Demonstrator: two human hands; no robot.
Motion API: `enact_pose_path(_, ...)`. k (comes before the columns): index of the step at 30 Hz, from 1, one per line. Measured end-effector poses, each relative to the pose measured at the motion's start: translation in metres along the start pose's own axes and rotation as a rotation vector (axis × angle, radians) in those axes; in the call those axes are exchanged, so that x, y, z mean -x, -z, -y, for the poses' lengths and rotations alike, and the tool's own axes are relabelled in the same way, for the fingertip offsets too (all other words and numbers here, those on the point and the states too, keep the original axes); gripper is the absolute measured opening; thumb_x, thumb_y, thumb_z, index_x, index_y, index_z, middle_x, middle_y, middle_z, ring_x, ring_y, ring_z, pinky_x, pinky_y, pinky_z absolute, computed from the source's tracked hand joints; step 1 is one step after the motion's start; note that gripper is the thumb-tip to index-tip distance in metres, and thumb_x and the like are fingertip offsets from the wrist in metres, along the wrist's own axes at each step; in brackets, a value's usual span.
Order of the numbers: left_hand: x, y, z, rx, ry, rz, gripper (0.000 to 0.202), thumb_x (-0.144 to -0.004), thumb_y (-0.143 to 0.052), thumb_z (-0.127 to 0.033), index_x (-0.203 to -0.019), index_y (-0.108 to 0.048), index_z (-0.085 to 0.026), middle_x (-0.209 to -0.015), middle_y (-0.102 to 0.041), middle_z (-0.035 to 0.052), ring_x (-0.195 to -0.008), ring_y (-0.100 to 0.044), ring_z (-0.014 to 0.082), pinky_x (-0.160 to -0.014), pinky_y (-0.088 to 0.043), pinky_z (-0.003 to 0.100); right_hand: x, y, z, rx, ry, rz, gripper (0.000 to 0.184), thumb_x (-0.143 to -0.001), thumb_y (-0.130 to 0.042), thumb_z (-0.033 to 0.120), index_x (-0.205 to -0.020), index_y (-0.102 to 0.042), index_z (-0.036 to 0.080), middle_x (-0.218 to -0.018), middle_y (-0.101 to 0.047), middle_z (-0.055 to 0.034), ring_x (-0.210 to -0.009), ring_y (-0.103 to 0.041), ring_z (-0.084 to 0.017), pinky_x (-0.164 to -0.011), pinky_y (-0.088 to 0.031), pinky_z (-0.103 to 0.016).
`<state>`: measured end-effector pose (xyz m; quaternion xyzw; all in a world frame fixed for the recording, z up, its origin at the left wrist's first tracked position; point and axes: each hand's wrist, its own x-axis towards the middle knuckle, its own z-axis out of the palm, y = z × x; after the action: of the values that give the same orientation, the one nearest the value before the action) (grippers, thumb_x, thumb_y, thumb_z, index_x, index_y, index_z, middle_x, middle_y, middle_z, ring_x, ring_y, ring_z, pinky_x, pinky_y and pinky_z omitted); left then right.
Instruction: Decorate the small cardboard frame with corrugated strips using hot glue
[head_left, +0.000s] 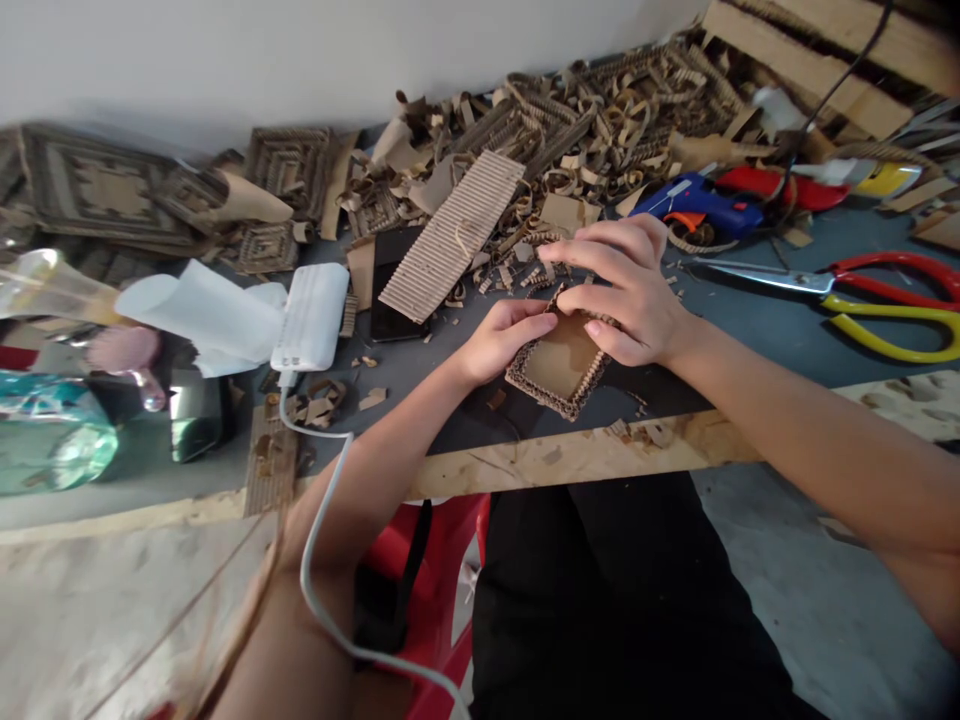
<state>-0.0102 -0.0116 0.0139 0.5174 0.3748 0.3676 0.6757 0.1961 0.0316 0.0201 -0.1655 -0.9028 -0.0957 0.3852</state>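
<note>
A small square cardboard frame [564, 362] with a raised corrugated rim lies tilted near the table's front edge. My left hand [504, 340] grips its left corner, thumb on the rim and fingers beneath. Over the far and right rim curls my right hand [622, 285], its thumb and a finger pressed to the frame while other fingers reach out over it. Whether a small strip is pinched there is hidden. Beyond the hands rests a ridged cardboard piece [454, 235], partly covering a black phone [386, 290]. Cardboard scraps surround the frame.
Red-and-yellow-handled scissors [862, 290] and a blue glue gun [694, 205] lie to the right. A white power bank [310, 318] trails a cable [319, 510] across my left arm. Curled cardboard strips [585, 130] pile at the back. A bottle [56, 435] lies at left.
</note>
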Motion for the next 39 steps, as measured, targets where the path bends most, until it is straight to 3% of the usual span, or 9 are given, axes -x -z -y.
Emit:
enact_pose_path(13,0.002,-0.002,-0.003,0.021,0.017,-0.025,0.036,-0.073,-0.077,-0.045,-0.084,-0.073,-0.012,-0.071,-0.070,0.0010,-0.061,-0.062,0.0107,-0.061,-0.049,0.021,0.003,-0.002,-0.001,-0.103,-0.036,0.086,0.042,-0.103,-0.024,0.046,-0.091,-0.060,0.027,-0.148,-0.056,0.0070,-0.134,-0.047,-0.024,-0.110,-0.034,-0.056)
enact_pose_path(16,0.002,-0.003,-0.003,0.011,0.018,-0.069,0.037,-0.070,-0.077,-0.048,-0.081,-0.072,-0.012,-0.066,-0.066,-0.0005,-0.058,-0.060,0.0102,-0.056,-0.047,0.021,0.006,-0.005,-0.003,-0.099,-0.053,0.092,0.040,-0.103,-0.024,0.048,-0.100,-0.059,0.029,-0.150,-0.054,0.0078,-0.134,-0.047,-0.022,-0.110,-0.034,-0.054)
enact_pose_path(19,0.000,-0.004,-0.001,0.002,0.003,-0.103,0.037,-0.071,-0.076,-0.049,-0.079,-0.070,-0.013,-0.066,-0.065,-0.0007,-0.055,-0.057,0.0082,-0.052,-0.044,0.019,0.006,-0.006,-0.004,-0.053,-0.044,0.035,0.032,-0.101,-0.028,0.044,-0.108,-0.056,0.029,-0.150,-0.054,0.0024,-0.132,-0.047,-0.021,-0.107,-0.036,-0.053)
enact_pose_path(30,0.001,-0.003,-0.001,-0.008,0.029,-0.081,0.033,-0.074,-0.073,-0.045,-0.082,-0.070,-0.013,-0.068,-0.066,0.0003,-0.061,-0.061,0.0107,-0.057,-0.047,0.021,0.005,-0.006,-0.001,-0.102,-0.079,0.130,0.043,-0.101,-0.023,0.044,-0.100,-0.062,0.027,-0.150,-0.050,0.0060,-0.136,-0.044,-0.030,-0.111,-0.029,-0.062)
enact_pose_path(33,0.001,-0.004,-0.001,0.013,0.029,-0.071,0.031,-0.073,-0.074,-0.044,-0.079,-0.069,-0.014,-0.066,-0.065,-0.0005,-0.058,-0.059,0.0099,-0.056,-0.047,0.021,0.007,-0.007,-0.001,-0.119,-0.057,0.102,0.040,-0.102,-0.024,0.042,-0.093,-0.060,0.025,-0.149,-0.052,0.0075,-0.134,-0.047,-0.027,-0.111,-0.031,-0.060)
enact_pose_path(39,-0.001,-0.003,0.000,-0.020,0.027,-0.133,0.035,-0.072,-0.073,-0.047,-0.081,-0.068,-0.014,-0.066,-0.064,-0.0010,-0.058,-0.059,0.0105,-0.054,-0.046,0.021,0.005,-0.010,-0.004,-0.037,-0.042,-0.020,0.036,-0.101,-0.027,0.044,-0.101,-0.057,0.025,-0.148,-0.055,0.0027,-0.127,-0.052,-0.024,-0.103,-0.039,-0.053)
